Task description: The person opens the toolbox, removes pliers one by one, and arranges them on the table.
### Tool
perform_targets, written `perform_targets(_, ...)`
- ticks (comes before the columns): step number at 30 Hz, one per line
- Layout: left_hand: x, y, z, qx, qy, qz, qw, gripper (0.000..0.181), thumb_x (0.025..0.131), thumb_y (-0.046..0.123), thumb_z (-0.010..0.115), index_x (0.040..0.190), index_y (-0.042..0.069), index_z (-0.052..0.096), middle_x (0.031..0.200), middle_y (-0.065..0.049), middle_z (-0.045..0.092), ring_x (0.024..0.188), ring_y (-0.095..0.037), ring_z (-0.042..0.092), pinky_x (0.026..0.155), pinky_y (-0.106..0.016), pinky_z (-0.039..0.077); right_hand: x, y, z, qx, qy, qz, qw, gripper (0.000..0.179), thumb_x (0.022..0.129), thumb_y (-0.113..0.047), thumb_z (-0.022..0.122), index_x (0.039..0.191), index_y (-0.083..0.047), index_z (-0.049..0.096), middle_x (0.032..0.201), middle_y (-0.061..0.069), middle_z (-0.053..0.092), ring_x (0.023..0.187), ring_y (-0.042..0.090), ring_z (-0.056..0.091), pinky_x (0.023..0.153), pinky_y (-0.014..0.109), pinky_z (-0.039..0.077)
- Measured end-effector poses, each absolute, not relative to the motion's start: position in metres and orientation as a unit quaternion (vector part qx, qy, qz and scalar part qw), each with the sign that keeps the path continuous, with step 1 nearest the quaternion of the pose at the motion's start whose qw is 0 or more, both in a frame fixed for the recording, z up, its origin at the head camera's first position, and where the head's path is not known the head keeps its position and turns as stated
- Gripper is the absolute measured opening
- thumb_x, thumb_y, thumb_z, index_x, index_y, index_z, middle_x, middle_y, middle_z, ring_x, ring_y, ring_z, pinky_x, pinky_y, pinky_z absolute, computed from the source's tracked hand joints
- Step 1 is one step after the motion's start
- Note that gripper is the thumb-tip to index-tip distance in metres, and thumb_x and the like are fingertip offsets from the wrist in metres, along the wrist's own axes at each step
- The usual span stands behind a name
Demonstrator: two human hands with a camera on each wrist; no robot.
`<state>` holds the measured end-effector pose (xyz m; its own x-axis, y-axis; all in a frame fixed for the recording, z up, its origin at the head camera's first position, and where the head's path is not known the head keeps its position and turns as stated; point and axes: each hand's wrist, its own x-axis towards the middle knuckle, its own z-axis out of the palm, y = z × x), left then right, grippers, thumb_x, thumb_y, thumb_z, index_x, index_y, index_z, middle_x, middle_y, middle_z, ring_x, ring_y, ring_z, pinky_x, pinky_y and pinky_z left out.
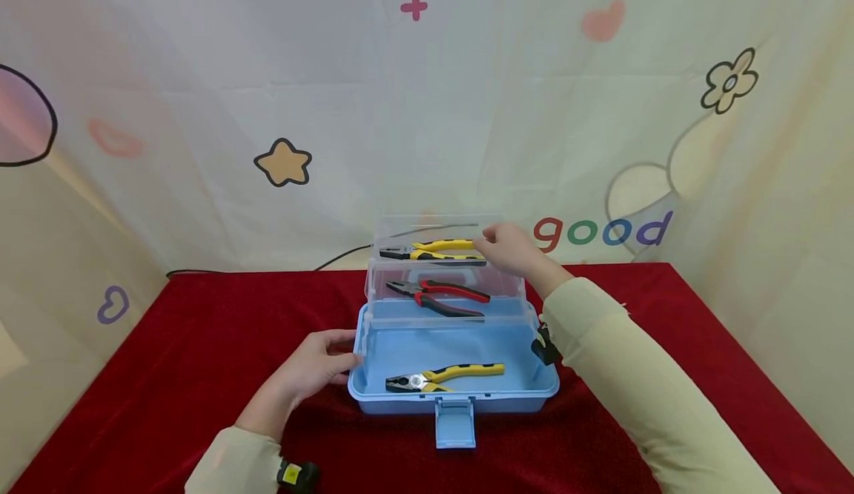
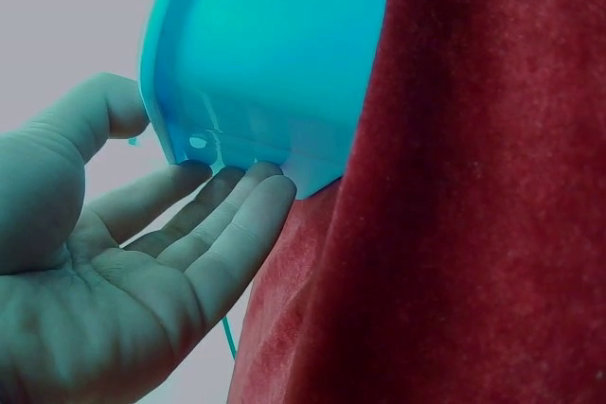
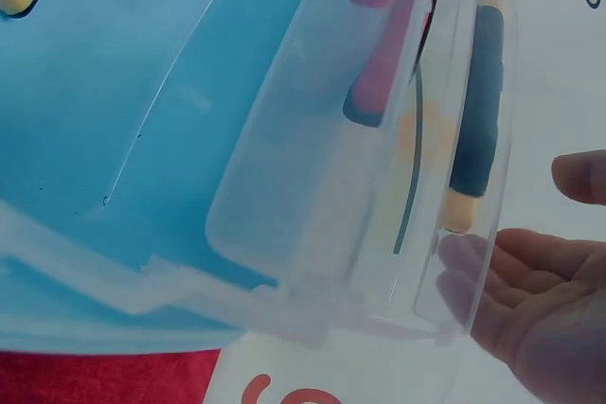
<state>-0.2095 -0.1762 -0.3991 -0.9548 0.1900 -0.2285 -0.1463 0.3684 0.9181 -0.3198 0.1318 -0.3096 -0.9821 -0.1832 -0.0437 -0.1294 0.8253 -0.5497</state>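
A light blue toolbox [image 1: 400, 405] stands unfolded, its clear upper tray [image 1: 427, 262] and clear lower tray [image 1: 373, 323] raised at the back. Yellow-and-black pliers [image 1: 443, 245] lie in the upper tray, red-and-black pliers [image 1: 454, 290] in the lower one. Another yellow-handled pair of pliers [image 1: 460, 372] is in the blue base. My left hand [image 1: 316, 366] holds the toolbox's left end, thumb at the rim and fingertips against the wall. My right hand [image 1: 514, 249] is at the upper tray's right end; in the right wrist view its fingers show through clear plastic, thumb apart.
A red cloth [image 1: 220, 360] covers the table under the toolbox. The blue front latch [image 1: 456, 429] hangs down. A dark cable [image 1: 343, 257] runs behind. A printed curtain [image 1: 333, 71] closes off the back.
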Motion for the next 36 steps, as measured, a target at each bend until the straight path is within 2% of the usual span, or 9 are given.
perform_targets(3, -0.208, -0.176, -0.400, 0.012, 0.813, 0.562, 0.150, 0.052, 0.088, 0.012, 0.064, 0.134, -0.003, 0.047, 0.128, -0.022, 0.056, 0.090, -0.020, 0.067, 0.078, -0.039, 0.058, -0.321, 0.128, -0.311, -0.081, 0.956, -0.279, 0.050, 0.039, 0.096, -0.027, 0.046, 0.118, 0.003, 0.060, 0.089, 0.013, 0.063, 0.066, 0.019, 0.051, 0.061, 0.023, 0.049)
perform_targets(6, -0.207, -0.176, -0.399, 0.015, 0.812, 0.564, 0.150, 0.051, 0.088, 0.011, 0.063, 0.134, -0.004, 0.047, 0.128, -0.023, 0.056, 0.091, -0.021, 0.067, 0.078, -0.040, 0.058, -0.323, 0.125, -0.313, -0.079, 0.957, -0.274, 0.052, 0.037, 0.095, -0.025, 0.047, 0.113, 0.004, 0.063, 0.075, 0.007, 0.056, 0.055, 0.014, 0.041, 0.050, 0.019, 0.039)
perform_targets(13, -0.206, -0.177, -0.400, 0.013, 0.811, 0.565, 0.148, 0.051, 0.088, 0.012, 0.064, 0.134, -0.003, 0.048, 0.128, -0.022, 0.056, 0.090, -0.020, 0.067, 0.078, -0.039, 0.058, -0.321, 0.119, -0.311, -0.073, 0.958, -0.270, 0.066, 0.035, 0.094, -0.026, 0.047, 0.100, 0.004, 0.065, 0.065, 0.002, 0.046, 0.050, 0.013, 0.038, 0.049, 0.019, 0.036)
perform_targets(19, -0.206, -0.178, -0.400, 0.011, 0.815, 0.562, 0.142, 0.051, 0.087, 0.012, 0.065, 0.133, -0.002, 0.049, 0.127, -0.021, 0.056, 0.089, -0.020, 0.067, 0.079, -0.040, 0.058, -0.321, 0.115, -0.308, -0.055, 0.955, -0.282, 0.070, 0.032, 0.093, -0.026, 0.048, 0.097, 0.002, 0.063, 0.067, 0.003, 0.046, 0.053, 0.014, 0.040, 0.049, 0.020, 0.038)
perform_targets(26, -0.208, -0.178, -0.398, 0.020, 0.813, 0.563, 0.146, 0.051, 0.088, 0.013, 0.063, 0.135, -0.002, 0.048, 0.130, -0.023, 0.054, 0.091, -0.021, 0.067, 0.080, -0.040, 0.057, -0.324, 0.108, -0.306, -0.046, 0.952, -0.293, 0.080, 0.031, 0.094, -0.028, 0.047, 0.082, -0.002, 0.057, 0.063, 0.003, 0.041, 0.049, 0.013, 0.035, 0.047, 0.022, 0.033)
perform_targets(28, -0.208, -0.179, -0.398, 0.025, 0.812, 0.564, 0.147, 0.052, 0.089, 0.013, 0.063, 0.135, -0.003, 0.046, 0.131, -0.024, 0.053, 0.091, -0.022, 0.067, 0.080, -0.040, 0.057, -0.325, 0.108, -0.305, -0.044, 0.946, -0.309, 0.084, 0.036, 0.095, -0.030, 0.046, 0.097, 0.002, 0.061, 0.079, 0.009, 0.055, 0.061, 0.015, 0.045, 0.057, 0.024, 0.044)
perform_targets(30, -0.208, -0.180, -0.399, 0.030, 0.810, 0.566, 0.149, 0.052, 0.089, 0.013, 0.063, 0.136, -0.004, 0.045, 0.132, -0.025, 0.052, 0.092, -0.023, 0.067, 0.080, -0.040, 0.057, -0.324, 0.108, -0.303, -0.038, 0.939, -0.329, 0.090, 0.045, 0.096, -0.031, 0.045, 0.120, 0.005, 0.056, 0.109, 0.016, 0.059, 0.084, 0.021, 0.055, 0.079, 0.031, 0.052)
perform_targets(33, -0.208, -0.179, -0.400, 0.036, 0.809, 0.566, 0.154, 0.052, 0.090, 0.013, 0.062, 0.136, -0.004, 0.044, 0.133, -0.026, 0.051, 0.094, -0.024, 0.067, 0.080, -0.041, 0.057, -0.322, 0.109, -0.301, -0.025, 0.927, -0.360, 0.102, 0.058, 0.097, -0.032, 0.043, 0.143, 0.003, 0.035, 0.147, 0.019, 0.037, 0.122, 0.030, 0.046, 0.107, 0.045, 0.040)
perform_targets(36, -0.208, -0.178, -0.400, 0.035, 0.810, 0.564, 0.156, 0.052, 0.090, 0.013, 0.062, 0.136, -0.004, 0.045, 0.133, -0.025, 0.051, 0.093, -0.023, 0.067, 0.080, -0.041, 0.057, -0.320, 0.109, -0.300, -0.009, 0.918, -0.382, 0.111, 0.059, 0.097, -0.031, 0.043, 0.145, 0.002, 0.032, 0.150, 0.017, 0.034, 0.129, 0.032, 0.041, 0.110, 0.047, 0.036)
